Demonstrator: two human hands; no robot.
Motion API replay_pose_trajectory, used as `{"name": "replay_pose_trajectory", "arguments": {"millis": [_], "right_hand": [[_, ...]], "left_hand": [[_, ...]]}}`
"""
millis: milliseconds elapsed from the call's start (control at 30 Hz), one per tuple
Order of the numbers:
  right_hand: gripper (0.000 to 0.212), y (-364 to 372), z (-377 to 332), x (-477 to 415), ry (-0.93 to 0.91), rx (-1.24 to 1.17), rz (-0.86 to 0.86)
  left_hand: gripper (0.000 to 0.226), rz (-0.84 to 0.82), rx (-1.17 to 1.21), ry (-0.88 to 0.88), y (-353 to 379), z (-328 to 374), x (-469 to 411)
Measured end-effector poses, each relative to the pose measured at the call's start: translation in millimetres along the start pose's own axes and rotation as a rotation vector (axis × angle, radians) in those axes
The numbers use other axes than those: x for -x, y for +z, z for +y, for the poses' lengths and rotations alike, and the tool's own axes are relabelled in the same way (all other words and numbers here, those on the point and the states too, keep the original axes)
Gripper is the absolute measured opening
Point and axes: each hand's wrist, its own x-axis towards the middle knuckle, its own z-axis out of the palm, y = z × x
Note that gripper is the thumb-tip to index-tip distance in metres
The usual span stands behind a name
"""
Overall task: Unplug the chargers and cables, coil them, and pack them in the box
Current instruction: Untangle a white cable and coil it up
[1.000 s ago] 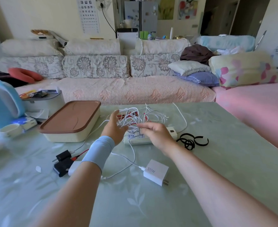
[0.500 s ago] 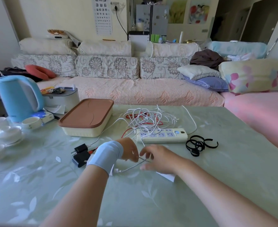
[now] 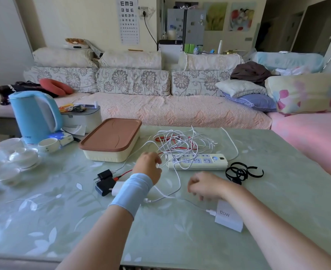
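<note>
A white power strip lies mid-table with a tangle of white and red cables behind it. My left hand, with a blue wristband, pinches a white cable at the strip's left end. That cable loops down towards the white 120W charger. My right hand hovers just above that charger, blurred, its fingers curled with nothing visible in them. Two black chargers and a small white one lie left of my left wrist. The cream box with a brown lid stands closed, behind and to the left.
Black strap ties lie right of the strip. A blue kettle, a cup, white dishes and a grey-topped container crowd the table's left side. A sofa runs behind the table.
My left hand has moved up from the near cable to the strip's left end. My right hand has lifted off the 120W charger, which now shows. The view has shifted.
</note>
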Motion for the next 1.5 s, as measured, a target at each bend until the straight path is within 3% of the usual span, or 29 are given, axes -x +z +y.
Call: {"name": "replay_pose_trajectory", "arguments": {"millis": [100,167,300,400,500,600,667,733,800,900,967,1033,1133,1233,1300,1400,1500], "right_hand": [[0.012,-2.4,-4.5,-18.3,-0.093,-0.018,0.497],[0.029,-4.6,-10.2,-30.1,-0.115,-0.121,0.662],[0.053,-8.2,-12.5,-59.9,-0.08,-0.247,0.653],[0.058,-2.1,-11.9,-71.3,-0.177,-0.128,0.71],[0.075,-1.1,-17.2,-73.0,-0.34,-0.093,0.771],[0.091,-3.6,-24.7,-68.1,-0.483,0.033,0.724],[0.076,-5.0,-27.8,-65.6,-0.508,0.165,0.688],[0.052,-6.6,-30.0,-61.1,-0.518,0.238,0.716],[0.041,-8.9,-32.4,-53.3,-0.544,0.247,0.756],[0.029,-15.0,-32.5,-43.6,-0.576,0.019,0.76],[0.021,-19.5,-30.5,-39.4,-0.48,-0.11,0.632],[0.04,-19.7,-27.5,-35.2,-0.406,-0.052,0.49],[0.066,-15.5,-25.8,-31.7,-0.327,0.045,0.351],[0.058,-14.7,-30.2,-26.2,-0.363,-0.049,0.249],[0.05,-16.2,-34.9,-23.0,-0.412,-0.21,0.128],[0.036,-18.2,-48.0,-13.1,-0.478,-0.452,0.025],[0.021,-21.7,-65.3,-2.7,-0.544,-0.487,0.098]], "left_hand": [[0.045,-0.044,0.069,-0.219,6.4,-5.2,-15.0],[0.054,-0.095,0.084,-0.279,12.2,-4.1,-23.8],[0.049,-0.223,0.176,-0.32,25.9,-1.3,-42.2],[0.008,-0.279,0.475,-0.372,26.9,1.9,-53.5],[0.016,-0.295,0.513,-0.336,20.0,2.9,-60.0],[0.016,-0.468,0.784,-0.377,14.0,13.3,-51.4],[0.013,-0.513,0.852,-0.409,13.1,17.3,-45.8],[0.018,-0.496,0.792,-0.41,7.9,21.0,-42.0],[0.025,-0.442,0.584,-0.294,-4.5,23.1,-37.7],[0.032,-0.292,0.499,-0.09,-18.0,22.8,-32.0],[0.034,-0.157,0.629,-0.039,-26.3,21.3,-29.2],[0.036,-0.111,0.881,-0.043,-36.1,19.0,-26.4],[0.035,-0.288,1.213,-0.001,-48.0,13.6,-16.5],[0.032,-0.509,1.382,0.046,-56.1,6.9,-8.4],[0.029,-0.493,1.489,0.034,-64.8,4.8,-6.4],[0.042,-0.365,1.398,0.05,-72.6,1.4,-6.9],[0.035,-0.422,1.134,0.052,-68.8,7.7,-3.1]]}}
